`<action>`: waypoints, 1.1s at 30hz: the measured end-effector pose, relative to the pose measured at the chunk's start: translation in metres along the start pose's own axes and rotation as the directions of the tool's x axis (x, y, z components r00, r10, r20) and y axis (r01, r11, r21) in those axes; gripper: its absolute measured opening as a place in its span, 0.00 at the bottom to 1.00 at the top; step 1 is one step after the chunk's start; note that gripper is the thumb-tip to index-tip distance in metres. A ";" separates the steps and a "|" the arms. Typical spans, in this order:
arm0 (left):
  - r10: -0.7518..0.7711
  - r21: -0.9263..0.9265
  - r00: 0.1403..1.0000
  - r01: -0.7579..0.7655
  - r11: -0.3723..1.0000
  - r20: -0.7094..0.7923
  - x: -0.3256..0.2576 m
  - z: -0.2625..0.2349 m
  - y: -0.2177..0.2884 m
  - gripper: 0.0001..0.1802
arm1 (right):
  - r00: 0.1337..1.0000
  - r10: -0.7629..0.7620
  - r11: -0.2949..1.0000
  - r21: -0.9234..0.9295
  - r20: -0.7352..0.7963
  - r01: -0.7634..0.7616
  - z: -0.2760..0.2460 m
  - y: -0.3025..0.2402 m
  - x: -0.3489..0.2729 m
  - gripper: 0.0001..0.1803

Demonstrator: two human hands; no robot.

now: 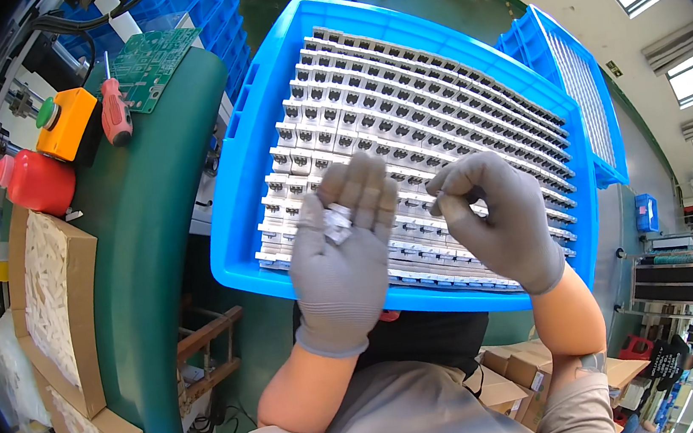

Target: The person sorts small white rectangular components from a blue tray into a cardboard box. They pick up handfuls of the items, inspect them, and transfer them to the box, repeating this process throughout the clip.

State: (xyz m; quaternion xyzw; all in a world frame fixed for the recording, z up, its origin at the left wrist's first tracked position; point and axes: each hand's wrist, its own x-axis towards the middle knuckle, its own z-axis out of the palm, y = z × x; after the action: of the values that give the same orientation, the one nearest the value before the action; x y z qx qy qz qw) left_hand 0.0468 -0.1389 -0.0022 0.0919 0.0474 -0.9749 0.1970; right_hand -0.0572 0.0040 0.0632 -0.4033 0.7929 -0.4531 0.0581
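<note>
Small silvery parts [337, 220] are cupped in the left hand [342, 255], fingers loosely together; one piece appears pinched by the right hand [496, 216] at three o'clock; careful seating into the blue crate [233, 178] seems called for.

On my left, a green-topped bench [149, 205]. At its far end: a green circuit board [148, 64], a red-handled screwdriver [114, 110] just beside an orange box with a green button [65, 122], and a red squeeze bottle [35, 179] with a pointed nozzle. Nearer me, cardboard boxes of white pieces [52, 293]. Far right, a second blue crate [574, 79].
</note>
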 end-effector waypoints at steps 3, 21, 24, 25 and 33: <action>0.083 0.076 0.996 -0.084 0.994 0.017 0.006 0.001 0.014 0.23 | 0.994 0.084 0.987 -0.139 0.065 -0.074 0.004 0.010 0.009 0.04; 0.139 0.139 0.985 -0.153 0.978 0.103 0.011 -0.005 0.025 0.24 | 0.987 0.034 0.929 -0.369 0.157 0.027 0.030 0.048 0.000 0.07; 0.129 0.131 0.986 -0.143 0.981 0.109 0.012 -0.006 0.026 0.24 | 0.988 0.029 0.896 -0.443 0.153 0.043 0.031 0.049 0.000 0.05; 0.125 0.127 0.986 -0.139 0.982 0.113 0.012 -0.006 0.026 0.24 | 0.988 0.025 0.888 -0.457 0.153 0.048 0.032 0.050 0.000 0.04; 0.112 0.109 0.984 -0.128 0.986 0.139 0.013 -0.009 0.026 0.25 | 0.987 0.030 0.866 -0.496 0.161 0.055 0.036 0.050 0.001 0.05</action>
State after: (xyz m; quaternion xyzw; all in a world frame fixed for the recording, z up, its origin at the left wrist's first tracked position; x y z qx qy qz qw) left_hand 0.0462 -0.1663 -0.0146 0.0413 -0.0289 -0.9663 0.2524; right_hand -0.0708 -0.0075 0.0042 -0.4455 0.8729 -0.1986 0.0136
